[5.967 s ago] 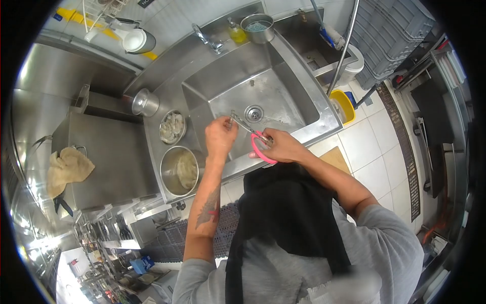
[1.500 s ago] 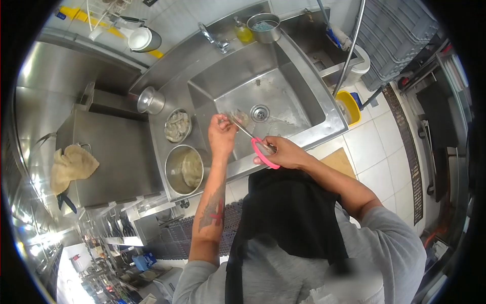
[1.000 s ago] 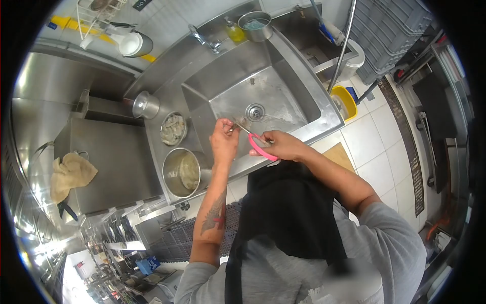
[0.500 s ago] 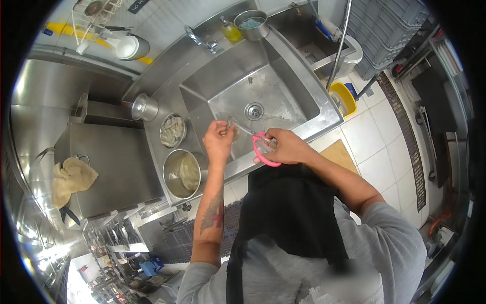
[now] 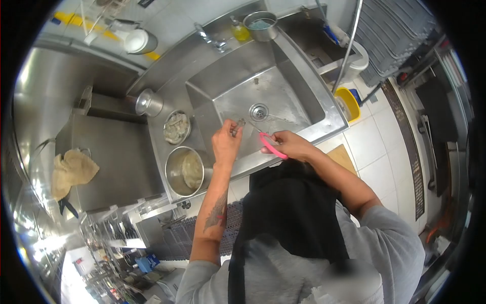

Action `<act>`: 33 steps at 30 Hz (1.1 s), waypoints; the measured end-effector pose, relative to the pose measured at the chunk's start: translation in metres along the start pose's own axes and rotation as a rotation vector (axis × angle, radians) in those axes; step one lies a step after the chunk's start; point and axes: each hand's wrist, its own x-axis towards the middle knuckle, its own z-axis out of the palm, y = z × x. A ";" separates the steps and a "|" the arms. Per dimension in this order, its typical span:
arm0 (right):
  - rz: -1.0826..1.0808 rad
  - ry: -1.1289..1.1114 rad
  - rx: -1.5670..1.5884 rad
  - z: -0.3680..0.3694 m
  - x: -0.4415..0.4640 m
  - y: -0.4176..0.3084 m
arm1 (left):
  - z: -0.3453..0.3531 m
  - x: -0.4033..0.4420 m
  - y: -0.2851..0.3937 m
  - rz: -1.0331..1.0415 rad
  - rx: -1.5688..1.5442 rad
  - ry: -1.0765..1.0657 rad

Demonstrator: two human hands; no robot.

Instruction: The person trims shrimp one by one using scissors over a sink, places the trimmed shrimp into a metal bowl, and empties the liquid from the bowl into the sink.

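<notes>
Over the near side of the steel sink [image 5: 288, 96], my left hand [image 5: 226, 139] is closed, its fingertips pinching a small greyish shrimp [image 5: 240, 125]. To its right, my right hand [image 5: 293, 145] grips scissors [image 5: 274, 147] by their pink handles. The blades point left toward the shrimp; whether they touch it I cannot tell. On the counter left of the sink sits a bowl [image 5: 189, 136] of pale shrimp [image 5: 175, 127]. Nearer to me, a deep steel pot [image 5: 172, 161] holds cloudy liquid and a pale mass I cannot make out clearly.
A faucet [image 5: 210, 39], a yellow soap bottle [image 5: 240, 31] and a steel pot [image 5: 261, 33] line the sink's back edge. An upturned-looking metal container [image 5: 149, 103] stands beyond the bowl. A yellow bin [image 5: 348, 104] is on the floor at right.
My left hand has shifted slightly right with the shrimp. The scissors have turned a little in my right hand. The whole view has also shifted slightly.
</notes>
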 end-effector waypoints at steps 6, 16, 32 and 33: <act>0.123 -0.010 0.258 -0.012 -0.005 0.022 | -0.084 0.031 -0.087 -0.352 -0.095 0.250; 0.145 -0.037 0.354 -0.005 -0.006 0.025 | -0.131 0.053 -0.263 -0.842 -0.174 0.398; 0.156 -0.144 0.244 -0.013 0.008 0.032 | -0.096 -0.058 -0.194 -0.720 0.322 -0.299; 0.116 -0.116 0.196 -0.012 0.008 0.032 | -0.095 -0.055 -0.190 -0.707 0.335 -0.277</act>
